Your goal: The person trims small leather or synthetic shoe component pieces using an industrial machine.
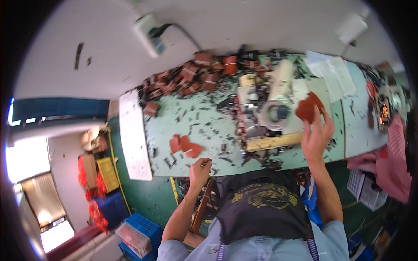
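My right hand (318, 135) is raised at the right side of the machine, fingers closed on a small stack of reddish-brown leather pieces (309, 107). At the table's front edge, my left hand (200, 172) is curled with thumb and fingertips together; what they hold, if anything, is too small to make out. Just beyond that hand lie a few loose orange-brown leather pieces (186, 145) on the green tabletop (196, 115). Between my hands stands a tabletop machine (257, 117) with a pale tube, a round clear part and a yellowish bar (273, 142) along its front.
Bundles of banded brown leather pieces (189, 74) are heaped along the back. Dark scraps litter the tabletop. Paper sheets (333, 78) lie at the back right, near red-handled scissors (371, 90). Pink cloth (394, 152) hangs at far right; blue crates (139, 235) stand lower left.
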### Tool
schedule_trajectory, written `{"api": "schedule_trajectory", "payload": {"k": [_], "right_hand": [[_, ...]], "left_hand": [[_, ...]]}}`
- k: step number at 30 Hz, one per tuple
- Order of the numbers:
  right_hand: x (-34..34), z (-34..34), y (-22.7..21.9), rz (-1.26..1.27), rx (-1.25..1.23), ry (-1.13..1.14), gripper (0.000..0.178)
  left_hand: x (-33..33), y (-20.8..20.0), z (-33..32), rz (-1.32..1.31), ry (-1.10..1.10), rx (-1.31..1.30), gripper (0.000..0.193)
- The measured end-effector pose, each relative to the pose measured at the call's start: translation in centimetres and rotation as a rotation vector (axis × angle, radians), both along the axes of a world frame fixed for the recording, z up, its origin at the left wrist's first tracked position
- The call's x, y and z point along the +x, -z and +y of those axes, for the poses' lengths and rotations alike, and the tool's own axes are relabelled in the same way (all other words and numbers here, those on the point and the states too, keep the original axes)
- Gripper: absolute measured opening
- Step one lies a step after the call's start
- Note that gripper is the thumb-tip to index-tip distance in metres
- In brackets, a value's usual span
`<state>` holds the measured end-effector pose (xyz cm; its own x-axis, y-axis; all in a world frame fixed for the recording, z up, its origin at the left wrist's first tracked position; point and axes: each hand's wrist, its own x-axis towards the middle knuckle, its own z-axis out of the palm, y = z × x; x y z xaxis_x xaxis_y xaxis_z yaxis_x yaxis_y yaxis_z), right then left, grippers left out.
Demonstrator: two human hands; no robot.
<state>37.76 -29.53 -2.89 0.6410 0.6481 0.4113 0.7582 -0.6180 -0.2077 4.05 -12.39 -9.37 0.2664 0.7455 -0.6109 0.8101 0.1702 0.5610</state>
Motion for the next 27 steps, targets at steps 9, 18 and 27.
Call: {"api": "schedule_trajectory", "payload": {"k": [9, 18, 27], "right_hand": [[-18.2, 9.5, 7.2, 0.945, -0.152, -0.701, 0.019], [-26.2, 19.0, 10.9, 0.623, -0.417, -0.498, 0.021], [-28.2, 20.1, 12.0, 0.764, -0.335, -0.225, 0.023]], "left_hand": [[-11.7, 6.2, 8.9, 0.194, -0.096, 0.594, 0.035], [-8.3, 6.8, 11.9, 0.156, -0.072, 0.509, 0.049], [-8.0, 7.6, 13.6, 0.050, -0.064, 0.349, 0.039]]}}
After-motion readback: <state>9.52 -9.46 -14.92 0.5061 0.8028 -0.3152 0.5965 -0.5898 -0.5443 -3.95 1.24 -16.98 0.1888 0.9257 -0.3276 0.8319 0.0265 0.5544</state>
